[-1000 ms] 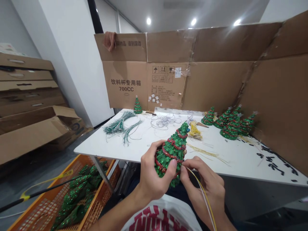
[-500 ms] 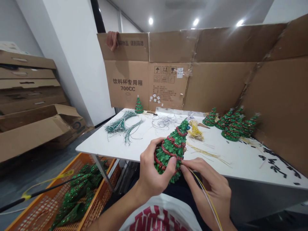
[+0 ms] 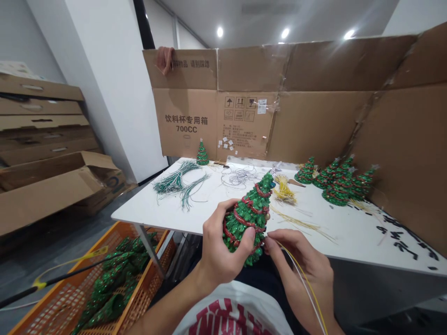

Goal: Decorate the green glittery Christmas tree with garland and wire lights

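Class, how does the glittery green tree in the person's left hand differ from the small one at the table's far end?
The held glittery green tree tilts in the left hand, while the small glittery green tree stands upright on the white tabletop. The held one looks larger, but it is nearer the camera. Its red garland shows clearly; the far one's is hardly visible. Both are glittery green cones.

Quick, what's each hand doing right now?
Left hand: closed, gripping the glittery green Christmas tree figurine.
Right hand: pinched shut on thin yellow and white wires.
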Demonstrator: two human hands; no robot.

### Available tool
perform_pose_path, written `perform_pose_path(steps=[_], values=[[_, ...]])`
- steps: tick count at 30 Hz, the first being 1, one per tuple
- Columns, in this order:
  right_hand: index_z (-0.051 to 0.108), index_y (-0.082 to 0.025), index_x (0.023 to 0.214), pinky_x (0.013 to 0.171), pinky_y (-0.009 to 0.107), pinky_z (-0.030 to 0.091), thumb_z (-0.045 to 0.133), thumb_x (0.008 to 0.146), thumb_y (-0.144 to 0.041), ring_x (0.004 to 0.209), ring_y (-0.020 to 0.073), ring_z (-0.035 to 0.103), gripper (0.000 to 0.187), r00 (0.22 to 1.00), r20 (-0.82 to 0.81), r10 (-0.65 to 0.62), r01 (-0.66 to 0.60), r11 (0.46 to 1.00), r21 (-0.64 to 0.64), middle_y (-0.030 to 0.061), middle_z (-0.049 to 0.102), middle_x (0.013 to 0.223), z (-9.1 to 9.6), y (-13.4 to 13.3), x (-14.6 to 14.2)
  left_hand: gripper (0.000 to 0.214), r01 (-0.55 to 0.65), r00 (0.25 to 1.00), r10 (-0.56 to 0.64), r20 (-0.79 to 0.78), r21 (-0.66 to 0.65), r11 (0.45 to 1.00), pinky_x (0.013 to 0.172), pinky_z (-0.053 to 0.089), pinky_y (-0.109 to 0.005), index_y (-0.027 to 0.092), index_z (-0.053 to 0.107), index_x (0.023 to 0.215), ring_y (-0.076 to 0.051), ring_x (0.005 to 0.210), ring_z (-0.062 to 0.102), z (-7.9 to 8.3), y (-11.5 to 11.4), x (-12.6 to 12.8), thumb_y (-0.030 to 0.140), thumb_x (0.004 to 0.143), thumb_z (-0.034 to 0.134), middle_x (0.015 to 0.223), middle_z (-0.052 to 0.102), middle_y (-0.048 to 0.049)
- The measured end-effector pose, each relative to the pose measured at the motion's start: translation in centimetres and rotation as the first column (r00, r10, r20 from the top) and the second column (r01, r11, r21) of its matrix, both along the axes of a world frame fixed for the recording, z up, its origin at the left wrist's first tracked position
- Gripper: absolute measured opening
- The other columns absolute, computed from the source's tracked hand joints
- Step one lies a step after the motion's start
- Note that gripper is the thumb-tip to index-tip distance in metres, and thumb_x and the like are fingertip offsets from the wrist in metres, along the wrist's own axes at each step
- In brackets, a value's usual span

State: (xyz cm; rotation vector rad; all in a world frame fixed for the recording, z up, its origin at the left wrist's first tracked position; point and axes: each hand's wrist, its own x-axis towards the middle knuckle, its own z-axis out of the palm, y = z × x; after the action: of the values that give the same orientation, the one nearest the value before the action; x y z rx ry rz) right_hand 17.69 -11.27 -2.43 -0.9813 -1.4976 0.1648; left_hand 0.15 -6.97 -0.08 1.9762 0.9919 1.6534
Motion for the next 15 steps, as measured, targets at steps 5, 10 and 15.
perform_pose_path(steps=[5,10,15], values=[[0.073,-0.024,0.096,0.068,0.023,0.059,0.073,0.101,-0.018,0.074,0.0157,0.072,0.009,0.998,0.061,-0.006,0.004,0.999,0.032,0.0001,0.074,0.085,0.69,-0.08,0.06,0.042,-0.01,1.0,0.01,-0.017,0.011,1.0,0.092,0.059,-0.036,0.022,0.061,0.129,-0.025,0.099,0.076,0.0,-0.17,0.07,0.031,0.091,0.072,0.114,0.078,-0.0054],[0.071,-0.023,0.099,0.068,0.026,0.057,0.072,0.1,-0.012,0.073,0.0159,0.07,0.011,0.995,0.096,-0.003,-0.003,0.998,0.066,0.0004,0.072,0.085,0.64,-0.31,0.13,0.042,-0.015,0.999,0.015,-0.035,0.022,1.0,0.091,0.06,-0.036,0.021,0.06,0.129,-0.025,0.096,0.077,0.11,-0.48,0.21,0.032,0.09,0.071,0.112,0.079,-0.006],[0.069,-0.023,0.104,0.07,0.028,0.058,0.07,0.099,-0.006,0.073,0.0164,0.07,0.018,0.972,0.21,-0.104,0.063,0.979,0.193,0.0012,0.071,0.085,0.84,-0.64,-0.12,0.046,-0.033,0.997,0.037,-0.06,0.076,0.997,0.091,0.061,-0.036,0.022,0.058,0.131,-0.026,0.097,0.078,0.2,-0.74,0.33,0.029,0.088,0.072,0.114,0.078,-0.0066]])
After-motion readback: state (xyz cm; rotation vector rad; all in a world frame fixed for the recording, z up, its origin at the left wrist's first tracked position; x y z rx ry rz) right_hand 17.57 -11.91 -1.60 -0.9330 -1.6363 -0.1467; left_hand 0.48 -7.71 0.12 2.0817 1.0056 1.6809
